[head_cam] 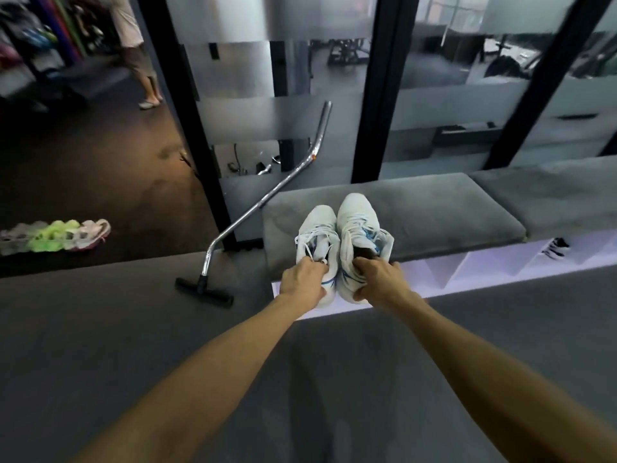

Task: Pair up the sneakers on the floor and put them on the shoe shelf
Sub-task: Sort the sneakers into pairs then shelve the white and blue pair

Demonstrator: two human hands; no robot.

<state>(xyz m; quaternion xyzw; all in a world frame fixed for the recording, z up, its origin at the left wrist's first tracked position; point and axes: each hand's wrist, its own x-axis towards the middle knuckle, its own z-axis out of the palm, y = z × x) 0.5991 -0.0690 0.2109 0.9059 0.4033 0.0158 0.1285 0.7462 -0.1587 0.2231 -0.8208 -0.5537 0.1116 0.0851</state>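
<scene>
Two white sneakers with blue trim are held side by side, toes pointing away, in front of the grey bench cushion (pixel 434 212). My left hand (pixel 302 282) grips the heel of the left white sneaker (pixel 317 235). My right hand (pixel 377 279) grips the heel of the right white sneaker (pixel 359 222). Both hang over the white shoe shelf (pixel 474 265), whose compartments run under the cushion. A dark-and-white sneaker (pixel 556 247) sits in a compartment to the right. Several sneakers (pixel 53 237), grey, neon green and pink-white, lie in a row on the floor at the left.
A chrome bent bar (pixel 263 198) with a black foot leans against the glass partition (pixel 250 111) left of the bench. A second grey cushion (pixel 551 192) lies to the right. Another person's legs (pixel 147 78) stand at the back left. Grey carpet (pixel 117 329) lies below me.
</scene>
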